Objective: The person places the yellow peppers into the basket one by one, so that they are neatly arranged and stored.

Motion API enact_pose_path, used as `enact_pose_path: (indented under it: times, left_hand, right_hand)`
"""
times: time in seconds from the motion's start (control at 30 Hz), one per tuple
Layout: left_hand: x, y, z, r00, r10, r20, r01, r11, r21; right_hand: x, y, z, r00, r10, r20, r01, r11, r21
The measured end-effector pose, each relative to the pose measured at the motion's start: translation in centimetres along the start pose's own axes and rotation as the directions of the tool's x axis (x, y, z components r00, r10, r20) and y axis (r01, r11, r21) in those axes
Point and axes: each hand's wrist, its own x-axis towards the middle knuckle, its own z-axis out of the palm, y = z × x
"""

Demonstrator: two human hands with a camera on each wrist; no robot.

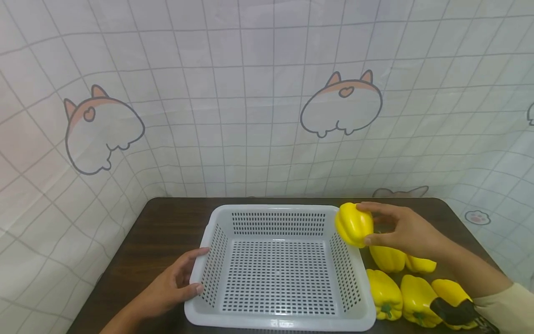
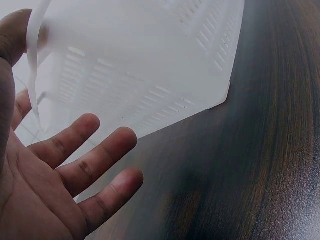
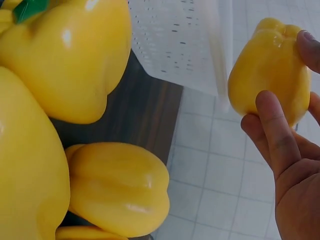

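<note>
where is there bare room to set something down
Inside the basket, within its walls; also the table between basket, left hand and far-left table corner. Crowded: right of the basket, where yellow peppers bunch.

1. Peppers [image 1: 354, 224] gleam, smooth and glossy (plastic, by their look).
2. A basket [image 1: 279, 322] shows smooth plastic.
3. A table [image 1: 167, 232] wears wood grain under a soft sheen.
4. A sleeve [image 1: 506, 308] looks matt cloth.

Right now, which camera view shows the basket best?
Head view: the basket shows its floor and nearly all its rim. Left wrist shows an outer side and corner; right wrist, only part of its outside.
</note>
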Motion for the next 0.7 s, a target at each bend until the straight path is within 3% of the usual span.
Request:
enact_pose_path:
  times: [0.5,0.7]
  left_hand:
    - [0.1,0.0,-0.1,1.000,-0.001,0.000,0.001,1.000,0.006]
    - [0.0,0.2,0.0,1.000,-0.010,-0.002,0.010,1.000,0.012]
  right_hand:
    - [0.8,-0.6,1.1,1.000,0.007,-0.010,-0.007,0.999,0.046]
    - [1.1,-1.0,1.5,1.000,-0.025,-0.012,0.025,0.998,0.062]
